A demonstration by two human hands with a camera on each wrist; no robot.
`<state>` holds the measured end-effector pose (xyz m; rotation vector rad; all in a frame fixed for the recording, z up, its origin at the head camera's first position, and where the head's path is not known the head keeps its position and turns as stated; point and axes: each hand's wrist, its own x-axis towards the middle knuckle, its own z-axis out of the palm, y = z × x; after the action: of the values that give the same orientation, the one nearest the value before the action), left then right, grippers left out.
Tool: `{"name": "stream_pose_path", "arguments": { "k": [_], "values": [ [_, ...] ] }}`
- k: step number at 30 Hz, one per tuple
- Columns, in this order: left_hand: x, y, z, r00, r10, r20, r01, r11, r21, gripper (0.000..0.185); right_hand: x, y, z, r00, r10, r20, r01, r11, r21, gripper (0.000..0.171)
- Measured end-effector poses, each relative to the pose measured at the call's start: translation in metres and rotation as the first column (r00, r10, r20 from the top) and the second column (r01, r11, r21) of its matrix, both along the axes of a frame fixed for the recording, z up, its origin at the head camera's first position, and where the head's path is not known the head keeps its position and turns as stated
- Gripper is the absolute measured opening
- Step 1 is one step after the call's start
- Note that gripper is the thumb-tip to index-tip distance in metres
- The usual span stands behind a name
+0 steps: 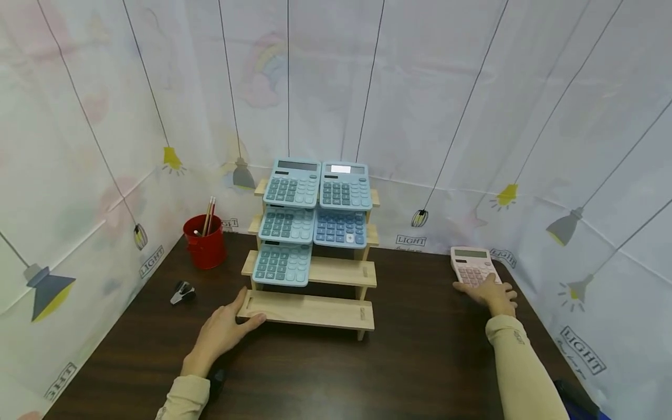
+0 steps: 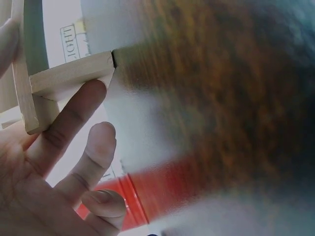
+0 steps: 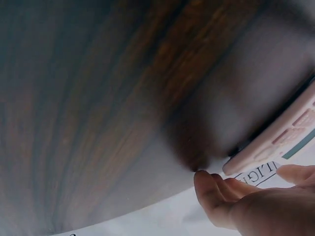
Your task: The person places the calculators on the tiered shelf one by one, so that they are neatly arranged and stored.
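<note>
In the head view, my left hand holds the left end of the lowest shelf of a tiered wooden stand, thumb at the front. The left wrist view has its index finger against the shelf's wood, other fingers free. Blue calculators lean on the upper tiers; one on the right is deeper blue. At the far right, my right hand spreads over the near end of a pink calculator. In the right wrist view its fingertips lie beside the pink calculator's edge, with a gap showing.
A red bucket with pencils stands left of the stand. A small black-and-silver staple remover lies nearer on the dark wooden table. Printed white curtains enclose the back and sides. A dark object sits at the lower right.
</note>
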<state>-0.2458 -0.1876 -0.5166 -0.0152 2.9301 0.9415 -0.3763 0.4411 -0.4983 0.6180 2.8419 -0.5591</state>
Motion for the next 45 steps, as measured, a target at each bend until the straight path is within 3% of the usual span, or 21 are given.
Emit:
{"name": "stream_pose_path", "arguments": {
  "k": [16, 30, 38, 45],
  "values": [
    [-0.001, 0.013, 0.004, 0.999, -0.036, -0.023, 0.036, 0.999, 0.0, 0.107, 0.015, 0.022, 0.003, 0.998, -0.048, 0.034, 0.048, 0.999, -0.022, 0.126],
    [-0.001, 0.007, 0.005, 1.0, -0.027, 0.0, 0.027, 1.0, -0.003, 0.108, 0.025, 0.006, 0.002, 1.0, -0.013, -0.012, 0.013, 1.0, 0.002, 0.133],
    [0.0, 0.004, -0.003, 1.0, -0.023, 0.01, 0.023, 1.0, -0.007, 0.11, 0.03, -0.004, 0.003, 0.997, 0.057, -0.054, -0.052, 0.994, 0.099, 0.132],
    [0.001, 0.001, -0.002, 1.0, -0.02, -0.003, 0.02, 1.0, -0.008, 0.11, 0.042, -0.014, 0.003, 0.998, 0.016, -0.061, -0.014, 0.999, 0.03, 0.134]
  ]
}}
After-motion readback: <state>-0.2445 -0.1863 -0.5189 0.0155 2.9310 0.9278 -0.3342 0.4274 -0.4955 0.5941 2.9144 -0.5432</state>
